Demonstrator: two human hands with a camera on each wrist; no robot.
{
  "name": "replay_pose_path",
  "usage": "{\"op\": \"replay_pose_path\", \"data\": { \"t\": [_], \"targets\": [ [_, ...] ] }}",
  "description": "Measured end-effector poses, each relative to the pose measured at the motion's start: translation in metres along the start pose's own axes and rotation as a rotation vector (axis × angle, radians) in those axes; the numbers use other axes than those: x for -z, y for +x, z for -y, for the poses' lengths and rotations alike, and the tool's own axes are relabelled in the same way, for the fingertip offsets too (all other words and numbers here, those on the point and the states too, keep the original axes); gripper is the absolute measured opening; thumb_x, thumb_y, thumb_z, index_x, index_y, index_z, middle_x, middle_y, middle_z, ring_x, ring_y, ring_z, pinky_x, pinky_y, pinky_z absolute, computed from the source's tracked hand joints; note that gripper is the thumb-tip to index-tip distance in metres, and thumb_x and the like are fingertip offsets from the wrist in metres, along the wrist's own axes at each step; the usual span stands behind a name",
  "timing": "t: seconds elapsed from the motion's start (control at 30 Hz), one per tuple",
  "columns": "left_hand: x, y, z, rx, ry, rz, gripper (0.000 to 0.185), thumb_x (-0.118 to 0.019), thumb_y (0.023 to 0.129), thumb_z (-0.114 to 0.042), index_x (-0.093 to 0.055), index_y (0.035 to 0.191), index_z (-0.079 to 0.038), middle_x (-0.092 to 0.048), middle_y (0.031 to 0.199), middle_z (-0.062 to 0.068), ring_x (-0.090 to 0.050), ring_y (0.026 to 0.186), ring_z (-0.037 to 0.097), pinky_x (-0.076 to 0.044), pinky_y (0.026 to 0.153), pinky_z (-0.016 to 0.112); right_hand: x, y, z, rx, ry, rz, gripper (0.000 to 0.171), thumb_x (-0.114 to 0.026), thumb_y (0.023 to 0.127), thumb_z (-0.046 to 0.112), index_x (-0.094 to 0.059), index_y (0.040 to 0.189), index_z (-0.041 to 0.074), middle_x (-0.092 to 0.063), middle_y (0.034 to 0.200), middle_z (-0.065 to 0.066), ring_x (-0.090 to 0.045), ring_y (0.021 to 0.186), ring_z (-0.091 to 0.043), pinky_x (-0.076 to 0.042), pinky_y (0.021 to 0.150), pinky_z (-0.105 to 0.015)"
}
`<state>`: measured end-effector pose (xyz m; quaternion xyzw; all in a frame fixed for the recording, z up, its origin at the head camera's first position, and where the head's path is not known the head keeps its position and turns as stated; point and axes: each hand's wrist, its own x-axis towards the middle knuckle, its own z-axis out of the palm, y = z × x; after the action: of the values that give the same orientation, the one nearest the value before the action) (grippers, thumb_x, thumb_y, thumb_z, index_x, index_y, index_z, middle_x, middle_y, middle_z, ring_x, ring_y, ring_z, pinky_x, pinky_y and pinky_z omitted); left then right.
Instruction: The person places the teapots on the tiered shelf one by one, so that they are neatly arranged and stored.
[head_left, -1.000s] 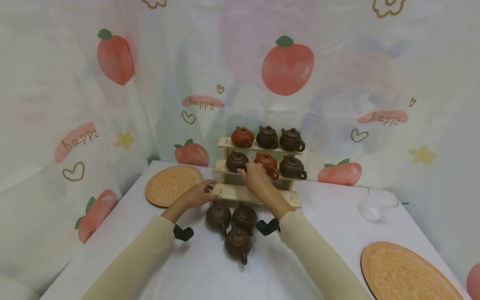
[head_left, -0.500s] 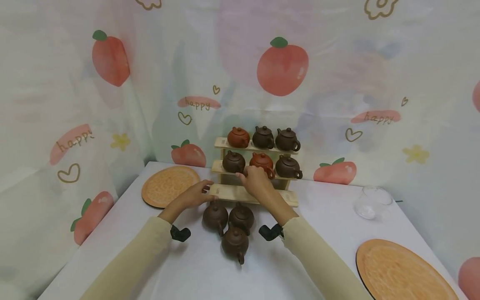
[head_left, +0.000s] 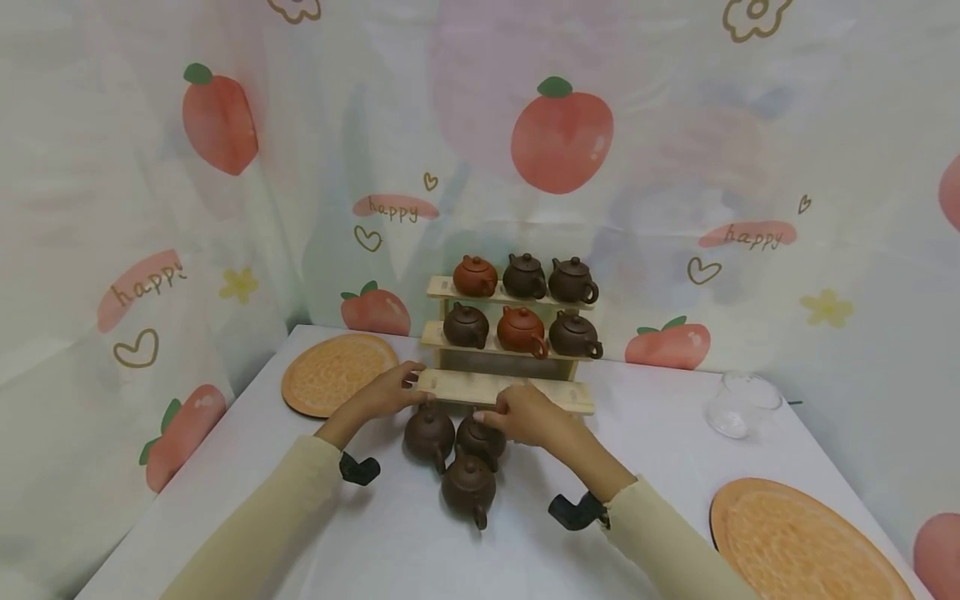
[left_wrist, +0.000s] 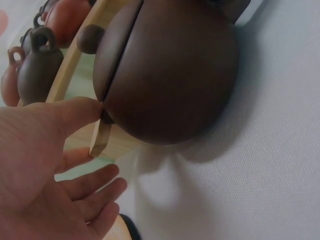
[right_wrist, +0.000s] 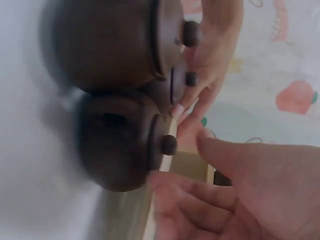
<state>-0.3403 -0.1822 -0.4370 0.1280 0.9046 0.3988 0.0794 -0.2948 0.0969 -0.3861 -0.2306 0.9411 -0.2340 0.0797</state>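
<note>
"The fingers [right_wrist: 192, 205] of the right hand [head_left: 531, 415] are hanging relaxed around the lid knob [right_wrist: 169, 145] of a dark brown teapot [head_left: 483, 444], without pinching it."

"And the left hand [head_left: 384, 394]?"

"Its thumb and forefinger are pinching the left end of the wooden rack's lowest board [head_left: 461, 386]."

"Where is that teapot standing?"

"It's sitting on the white tablecloth [head_left: 397, 542], just before the rack, clustering closely with two similar teapots [head_left: 468, 487]."

The head view looks forward and down across the table [head_left: 390, 550] from farther back; both wrist views, close in and turned sideways, share teapots [right_wrist: 117, 142], rack [head_left: 457, 385] and left hand [left_wrist: 37, 160].
</note>
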Motion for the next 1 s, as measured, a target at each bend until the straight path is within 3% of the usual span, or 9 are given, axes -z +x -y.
{"op": "replay_pose_path", "data": {
  "t": [0.17, 0.5, 0.77, 1.0],
  "targets": [
    [0.0, -0.002, -0.001, 0.016, -0.008, 0.005, 0.069, -0.071, 0.101, -0.032, -0.044, 0.154, 0.003, -0.053, 0.151, 0.03, -0.052, 0.141, 0.045, -0.046, 0.114, 0.058, -0.012, -0.021, -0.011, -0.037, 0.034, 0.104, 0.045, -0.072, 0.1, 0.042, -0.072, 0.076, 0.004, -0.067, 0.061, -0.003, -0.062, 0.055, -0.014, -0.046, 0.053, -0.027],
    [-0.001, -0.002, -0.001, 0.02, -0.009, 0.0, 0.069, -0.071, 0.101, -0.032, -0.044, 0.155, 0.003, -0.053, 0.15, 0.03, -0.053, 0.14, 0.046, -0.046, 0.113, 0.058, -0.019, -0.033, -0.015, 0.025, 0.104, 0.133, 0.04, -0.073, 0.1, 0.039, -0.075, 0.077, 0.006, -0.069, 0.061, -0.004, -0.066, 0.055, -0.018, -0.048, 0.053, -0.028],
    [-0.002, -0.003, -0.003, 0.023, -0.012, 0.0, 0.071, -0.071, 0.101, -0.032, -0.043, 0.155, 0.003, -0.053, 0.151, 0.03, -0.052, 0.14, 0.046, -0.045, 0.114, 0.058, -0.023, -0.042, -0.015, 0.071, 0.011, 0.012, 0.027, -0.073, 0.1, 0.02, -0.07, 0.075, 0.009, -0.061, 0.063, 0.004, -0.056, 0.058, -0.012, -0.045, 0.055, -0.028],
    [-0.001, -0.002, -0.004, 0.027, -0.019, -0.004, 0.071, -0.071, 0.1, -0.031, -0.042, 0.156, 0.004, -0.053, 0.149, 0.031, -0.053, 0.14, 0.047, -0.045, 0.114, 0.058, -0.036, -0.04, -0.02, 0.057, -0.046, -0.018, 0.039, -0.076, 0.098, 0.03, -0.06, 0.069, 0.01, -0.046, 0.061, 0.005, -0.045, 0.06, -0.012, -0.038, 0.057, -0.027]
  ]
}}
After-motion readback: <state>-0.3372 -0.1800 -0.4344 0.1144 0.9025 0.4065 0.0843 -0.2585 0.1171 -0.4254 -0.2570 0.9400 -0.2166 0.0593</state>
